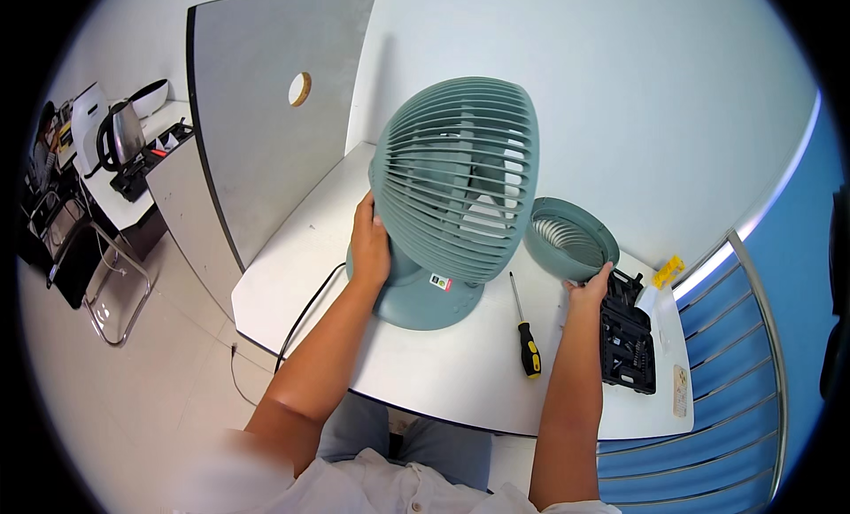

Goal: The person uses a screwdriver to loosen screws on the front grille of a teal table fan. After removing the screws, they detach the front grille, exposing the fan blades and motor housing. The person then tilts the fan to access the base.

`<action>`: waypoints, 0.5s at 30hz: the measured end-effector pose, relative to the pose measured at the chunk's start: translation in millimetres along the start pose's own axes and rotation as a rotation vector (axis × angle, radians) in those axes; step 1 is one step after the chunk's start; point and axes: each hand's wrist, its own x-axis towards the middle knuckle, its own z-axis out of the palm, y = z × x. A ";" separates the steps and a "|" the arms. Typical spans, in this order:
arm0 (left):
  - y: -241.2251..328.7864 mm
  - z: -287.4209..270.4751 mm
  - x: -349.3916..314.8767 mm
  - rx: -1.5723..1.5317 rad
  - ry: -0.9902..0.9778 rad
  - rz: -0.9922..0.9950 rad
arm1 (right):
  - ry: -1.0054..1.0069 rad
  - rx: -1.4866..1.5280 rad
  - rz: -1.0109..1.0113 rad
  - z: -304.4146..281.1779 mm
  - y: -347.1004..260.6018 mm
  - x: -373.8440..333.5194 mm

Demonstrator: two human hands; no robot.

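Observation:
A grey-green desk fan (456, 182) stands on the white table, its slatted grille housing turned toward the right. My left hand (370, 244) grips the fan's neck from the left side, the fingertips partly hidden behind the housing. Farther right, my right hand (591, 288) holds the near rim of a round grey-green fan cover (571, 239), which is tilted with its hollow side up. Between the two, a black and yellow screwdriver (525, 332) lies on the tabletop, shaft pointing away from me.
An open black tool case (627, 341) lies right of my right forearm, near a yellow object (668, 271). A black cord (305, 319) runs off the table's left edge. A grey partition (266, 115) rises at the left; a metal railing (770, 337) borders the right.

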 end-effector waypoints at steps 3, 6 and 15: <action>10.5 3.5 -1.2 0.148 0.027 0.023 | -0.061 -0.104 0.092 -8.9 -9.6 -3.4; 6.6 1.1 -0.1 0.212 0.055 0.054 | -0.106 -0.133 0.131 -16.5 -17.0 -12.1; 2.7 0.2 0.6 0.128 0.041 -0.003 | -0.011 -0.312 -0.173 -6.7 -22.3 -91.2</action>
